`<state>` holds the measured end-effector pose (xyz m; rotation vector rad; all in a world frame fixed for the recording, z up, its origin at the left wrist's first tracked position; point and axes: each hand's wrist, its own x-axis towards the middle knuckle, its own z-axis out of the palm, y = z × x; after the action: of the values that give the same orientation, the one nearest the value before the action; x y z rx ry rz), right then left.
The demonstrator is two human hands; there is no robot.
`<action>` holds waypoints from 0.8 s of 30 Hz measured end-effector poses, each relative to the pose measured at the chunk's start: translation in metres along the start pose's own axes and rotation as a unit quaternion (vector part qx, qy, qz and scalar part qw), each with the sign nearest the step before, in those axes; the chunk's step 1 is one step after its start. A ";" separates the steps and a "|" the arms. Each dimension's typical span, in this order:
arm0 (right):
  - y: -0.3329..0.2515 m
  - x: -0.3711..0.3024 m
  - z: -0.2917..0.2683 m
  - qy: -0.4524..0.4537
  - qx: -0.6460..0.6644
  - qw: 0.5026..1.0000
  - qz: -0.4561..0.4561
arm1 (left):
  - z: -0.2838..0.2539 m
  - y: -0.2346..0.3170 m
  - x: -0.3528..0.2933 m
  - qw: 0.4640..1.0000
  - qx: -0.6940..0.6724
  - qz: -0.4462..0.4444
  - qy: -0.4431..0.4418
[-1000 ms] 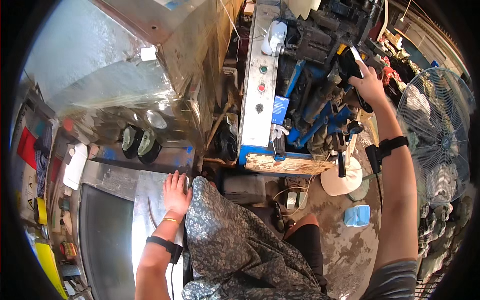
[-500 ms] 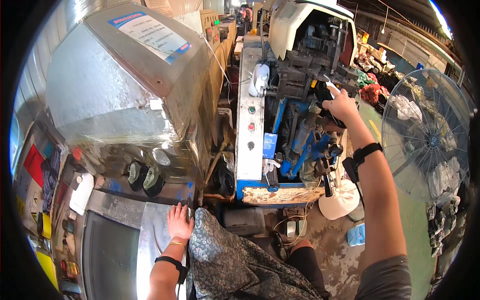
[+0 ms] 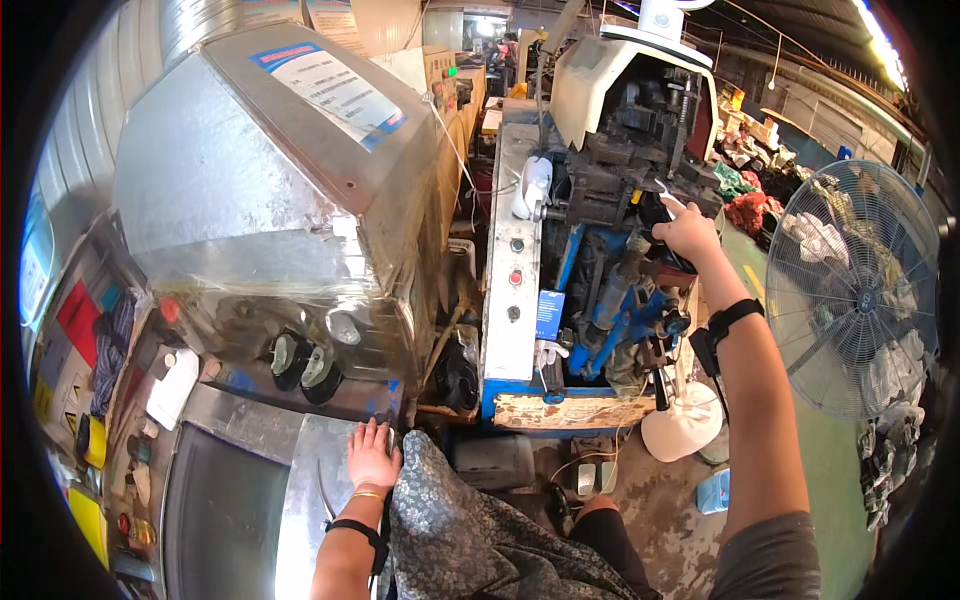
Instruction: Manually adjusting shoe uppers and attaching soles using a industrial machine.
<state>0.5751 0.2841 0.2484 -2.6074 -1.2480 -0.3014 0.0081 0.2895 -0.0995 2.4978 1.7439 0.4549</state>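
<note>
My left hand (image 3: pixel 373 458) lies with fingers outstretched on the edge of a bare metal top (image 3: pixel 325 470), holding nothing. My right hand (image 3: pixel 690 235) reaches forward to a machine with dark metal works (image 3: pixel 610 190) and blue tubes. Its fingers are bent around or against something dark, with a narrow white piece (image 3: pixel 671 203) showing at the fingertips; what that is cannot be made out. A pair of dark shoe-like pieces with pale green tops (image 3: pixel 321 373) sits behind my left hand, under a plastic-draped metal hood (image 3: pixel 240 170).
A control panel with buttons (image 3: pixel 513 280) runs along the machine's left side. A large caged fan (image 3: pixel 865 290) stands at the right. Below the machine are a white rounded container (image 3: pixel 682 425), a light blue container (image 3: pixel 713 491) and a pedal (image 3: pixel 597 478). Patterned cloth (image 3: pixel 480 530) covers my lap.
The view has shifted slightly, so the scene sits lower and farther right. My left hand stays on the metal top and my right hand stays at the machine.
</note>
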 end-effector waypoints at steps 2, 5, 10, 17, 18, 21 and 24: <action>-0.001 0.000 -0.001 -0.001 0.001 1.000 0.005 | 0.000 0.001 0.000 1.000 0.002 0.001 0.001; -0.002 -0.002 -0.001 0.001 -0.001 1.000 0.010 | 0.001 0.001 -0.001 1.000 0.003 0.004 0.009; -0.003 -0.005 -0.003 0.000 0.004 1.000 0.013 | 0.002 0.000 -0.001 1.000 0.004 0.007 0.023; -0.009 -0.011 -0.006 -0.007 0.014 1.000 0.017 | 0.011 -0.006 -0.002 1.000 0.004 0.011 0.027; -0.011 -0.014 -0.004 -0.006 0.009 1.000 0.023 | 0.012 -0.006 -0.002 0.999 0.011 0.019 0.048; -0.013 -0.030 0.004 0.019 -0.012 0.999 0.029 | 0.007 -0.004 0.002 1.000 0.003 -0.010 -0.012; -0.004 -0.052 0.013 0.033 -0.016 0.999 0.001 | -0.013 0.003 0.012 0.996 0.023 -0.022 -0.079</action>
<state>0.5405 0.2518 0.2221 -2.6024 -1.2279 -0.4061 0.0112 0.2974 -0.0838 2.4447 1.7628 0.2101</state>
